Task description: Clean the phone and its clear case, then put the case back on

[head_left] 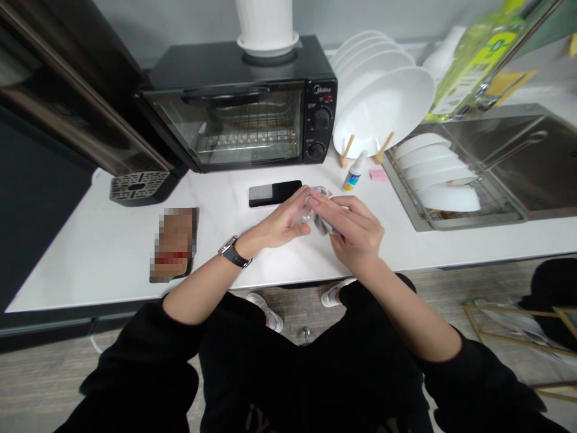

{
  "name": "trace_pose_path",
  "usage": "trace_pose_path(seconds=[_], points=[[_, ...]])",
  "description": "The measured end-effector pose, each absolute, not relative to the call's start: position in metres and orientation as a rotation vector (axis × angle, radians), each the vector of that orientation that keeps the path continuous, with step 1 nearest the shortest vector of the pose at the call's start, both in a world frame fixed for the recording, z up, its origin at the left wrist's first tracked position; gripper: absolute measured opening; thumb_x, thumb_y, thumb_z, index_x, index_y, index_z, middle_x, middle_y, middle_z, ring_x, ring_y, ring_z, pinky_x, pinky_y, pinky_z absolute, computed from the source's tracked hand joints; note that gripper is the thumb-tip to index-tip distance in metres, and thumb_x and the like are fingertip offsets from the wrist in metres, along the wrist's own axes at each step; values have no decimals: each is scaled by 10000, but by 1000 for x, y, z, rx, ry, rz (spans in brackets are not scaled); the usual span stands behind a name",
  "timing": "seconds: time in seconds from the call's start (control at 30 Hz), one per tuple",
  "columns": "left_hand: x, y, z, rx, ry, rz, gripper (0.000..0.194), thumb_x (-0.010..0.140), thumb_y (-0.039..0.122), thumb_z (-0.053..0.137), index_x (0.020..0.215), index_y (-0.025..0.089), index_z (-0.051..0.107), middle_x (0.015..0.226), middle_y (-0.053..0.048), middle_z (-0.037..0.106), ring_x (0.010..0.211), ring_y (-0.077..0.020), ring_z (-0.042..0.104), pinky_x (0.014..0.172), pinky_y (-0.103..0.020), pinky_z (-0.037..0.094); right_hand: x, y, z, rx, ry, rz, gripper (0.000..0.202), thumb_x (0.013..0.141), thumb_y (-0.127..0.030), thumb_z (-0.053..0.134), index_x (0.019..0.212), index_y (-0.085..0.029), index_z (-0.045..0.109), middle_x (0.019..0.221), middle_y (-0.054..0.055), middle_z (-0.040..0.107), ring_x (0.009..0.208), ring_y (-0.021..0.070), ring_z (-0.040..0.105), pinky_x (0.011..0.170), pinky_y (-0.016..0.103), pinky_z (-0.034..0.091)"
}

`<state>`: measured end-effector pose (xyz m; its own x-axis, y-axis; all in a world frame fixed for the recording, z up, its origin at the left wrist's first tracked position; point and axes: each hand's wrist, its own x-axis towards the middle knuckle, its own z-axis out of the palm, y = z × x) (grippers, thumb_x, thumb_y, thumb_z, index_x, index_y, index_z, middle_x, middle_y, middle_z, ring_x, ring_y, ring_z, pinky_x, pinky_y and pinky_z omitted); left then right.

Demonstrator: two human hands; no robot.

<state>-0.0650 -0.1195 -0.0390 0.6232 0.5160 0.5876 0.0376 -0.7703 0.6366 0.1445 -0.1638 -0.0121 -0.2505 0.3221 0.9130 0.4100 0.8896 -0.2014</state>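
Observation:
Over the white counter (293, 255) both of my hands meet. My left hand (288, 218) has its fingers closed around a small clear, shiny object (306, 215), whose kind I cannot make out. Against it my right hand (354, 231) presses a crumpled greyish cloth-like piece (322, 225), gripped under its fingers and partly hidden by them. Just behind the hands lies a black phone (274, 193). A small white spray bottle (354, 173) with a blue and yellow label stands upright beyond my right hand.
A black toaster oven (243, 120) backs the counter, bearing a white pot (265, 24). White plates (383, 108) lean in a rack beside it. Right is a steel sink (536, 174) with bowls (442, 168). A pixelated phone-like slab (174, 243) lies left, and a pink slip (377, 174) near the bottle.

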Motion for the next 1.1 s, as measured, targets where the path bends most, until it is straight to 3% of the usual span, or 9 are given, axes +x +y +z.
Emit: trace_pose_path(seconds=[0.1,0.3,0.43,0.6,0.7,0.87,0.97,1.1], points=[[-66,-122,-37,2263,420,1071,862,1015,816,457,1705,301,412,1622,-173,554,1531,-348,516,1317,-562,391,140,-174,-9,-510,-1867,-65,713,1035,-13,581,1646,-376,530,1354,37,829,1147,225,811,924,406,723],[-68,-123,-36,2228,463,1023,871,1005,828,481,1704,314,405,1629,-171,546,1537,-365,516,1316,-593,390,140,-179,-6,-568,-1901,-21,790,1047,-44,595,1671,-505,444,1381,-39,812,1166,224,814,964,396,717],[-66,-122,-37,2209,469,1023,879,1000,831,483,1703,310,392,1629,-174,531,1546,-366,494,1330,-590,360,145,-169,-9,-495,-1918,-90,729,1045,-39,603,1676,-385,485,1379,30,818,1199,222,796,969,388,714],[-65,-123,-31,2224,468,1010,902,986,862,445,1635,236,472,1399,-176,597,1276,-319,584,1166,-499,493,158,-148,-16,-550,-1897,-160,723,1033,24,520,1629,-386,546,1407,26,803,1135,205,793,891,401,717],[-65,-124,-29,2225,535,966,909,961,902,427,1526,203,559,1278,-154,598,1171,-303,567,1130,-488,489,163,-143,-20,-607,-1903,-142,779,994,63,496,1613,-406,559,1433,8,787,1117,205,793,883,415,717],[-65,-122,-31,2212,534,965,920,942,925,417,1518,222,560,1286,-152,599,1101,-286,568,1067,-467,511,160,-148,-21,-641,-1881,-87,790,974,76,492,1582,-418,594,1423,1,793,1109,201,797,905,426,716],[-63,-122,-33,2205,497,1004,930,962,904,420,1627,257,478,1394,-164,607,1201,-304,605,1108,-474,525,154,-155,-20,-655,-1877,-60,772,985,66,492,1583,-412,594,1422,10,795,1138,203,797,917,428,718],[-65,-122,-35,2226,443,1034,798,1035,778,478,1663,286,464,1552,-167,576,1461,-332,541,1280,-522,420,143,-170,-15,-552,-1883,-64,714,1021,27,524,1614,-368,564,1357,35,827,1176,203,800,919,397,716]])
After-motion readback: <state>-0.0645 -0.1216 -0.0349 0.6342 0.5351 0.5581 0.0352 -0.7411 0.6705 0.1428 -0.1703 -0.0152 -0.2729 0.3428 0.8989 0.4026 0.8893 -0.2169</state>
